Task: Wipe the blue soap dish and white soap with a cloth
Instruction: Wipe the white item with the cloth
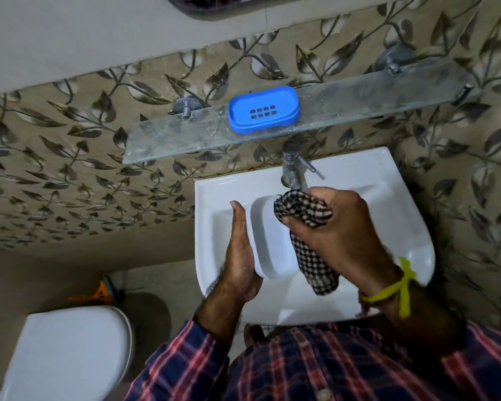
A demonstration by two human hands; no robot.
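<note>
Fingers [307, 209] of right hand [339, 227] bunch cloth [310, 256]; left hand [240, 256] apparently cradles soap [269, 244].

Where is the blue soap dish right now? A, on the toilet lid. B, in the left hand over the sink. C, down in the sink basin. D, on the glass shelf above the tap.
D: the blue soap dish sits by itself on the glass shelf above the tap, while the left hand holds the white soap over the sink.
</note>
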